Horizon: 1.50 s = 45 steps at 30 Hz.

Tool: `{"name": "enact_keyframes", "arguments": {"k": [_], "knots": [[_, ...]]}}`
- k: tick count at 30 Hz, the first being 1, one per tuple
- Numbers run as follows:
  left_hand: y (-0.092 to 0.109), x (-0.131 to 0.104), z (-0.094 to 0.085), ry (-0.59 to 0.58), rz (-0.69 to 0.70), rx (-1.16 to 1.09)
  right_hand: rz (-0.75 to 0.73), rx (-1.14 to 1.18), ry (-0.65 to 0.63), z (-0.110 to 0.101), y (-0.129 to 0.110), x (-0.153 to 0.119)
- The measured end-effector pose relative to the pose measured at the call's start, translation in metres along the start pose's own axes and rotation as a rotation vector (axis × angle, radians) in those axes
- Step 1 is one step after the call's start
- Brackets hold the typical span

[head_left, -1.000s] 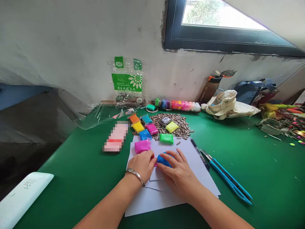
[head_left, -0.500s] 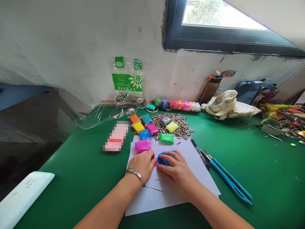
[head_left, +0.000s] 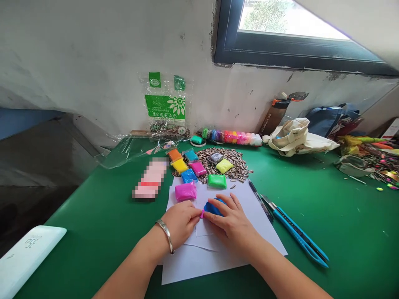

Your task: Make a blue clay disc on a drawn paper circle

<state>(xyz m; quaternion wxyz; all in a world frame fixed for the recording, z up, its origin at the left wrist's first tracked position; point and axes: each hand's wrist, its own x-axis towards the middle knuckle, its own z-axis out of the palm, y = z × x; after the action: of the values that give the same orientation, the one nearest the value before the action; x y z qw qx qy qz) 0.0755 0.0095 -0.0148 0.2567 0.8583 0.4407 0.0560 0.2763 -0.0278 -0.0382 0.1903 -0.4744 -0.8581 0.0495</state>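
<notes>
A lump of blue modelling clay (head_left: 211, 207) lies on the white paper sheets (head_left: 187, 265). My right hand (head_left: 232, 218) curves over it from the right, with fingers spread along its top and side. At the lump's near left edge sits a small bit of pink clay (head_left: 202, 214). The fingertips of my left hand (head_left: 179, 222) pinch together on that bit; the thumb is partly hidden. Just beyond my left hand is a magenta clay packet (head_left: 185, 191), and a green clay packet (head_left: 217, 181) lies at the paper's far edge.
Several clay packets lie by a heap of sunflower seeds (head_left: 238, 164). To the right are a black pen (head_left: 260, 199) and a blue utility knife (head_left: 301, 234). A white device (head_left: 31, 257) stands left, and a canvas bag (head_left: 293, 137) at the back.
My left hand has shifted slightly left and flattened, and more of the pink bit shows at its fingertips. My right hand stays over the blue clay.
</notes>
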Motion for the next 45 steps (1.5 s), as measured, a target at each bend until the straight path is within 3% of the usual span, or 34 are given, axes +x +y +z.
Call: {"name": "enact_keyframes", "arguments": {"k": [6, 14, 19, 27, 32, 45], "knots": [[0.003, -0.004, -0.004, -0.038, 0.049, 0.03, 0.012, 0.045, 0.032, 0.004, 0.003, 0.0], [0.003, -0.008, 0.001, -0.039, 0.097, 0.096, 0.006, 0.004, -0.043, 0.004, 0.0, 0.003], [0.003, -0.01, 0.002, -0.042, 0.09, 0.115, 0.023, 0.045, -0.067, 0.002, 0.0, 0.002], [-0.003, -0.006, -0.011, -0.072, 0.064, -0.059, -0.039, 0.054, -0.072, -0.002, -0.004, 0.001], [-0.007, 0.0, -0.006, -0.005, -0.017, -0.06, -0.062, 0.028, -0.062, -0.002, -0.004, 0.0], [-0.006, 0.0, 0.001, -0.001, -0.037, -0.025, -0.078, 0.072, -0.027, -0.004, -0.006, 0.0]]}}
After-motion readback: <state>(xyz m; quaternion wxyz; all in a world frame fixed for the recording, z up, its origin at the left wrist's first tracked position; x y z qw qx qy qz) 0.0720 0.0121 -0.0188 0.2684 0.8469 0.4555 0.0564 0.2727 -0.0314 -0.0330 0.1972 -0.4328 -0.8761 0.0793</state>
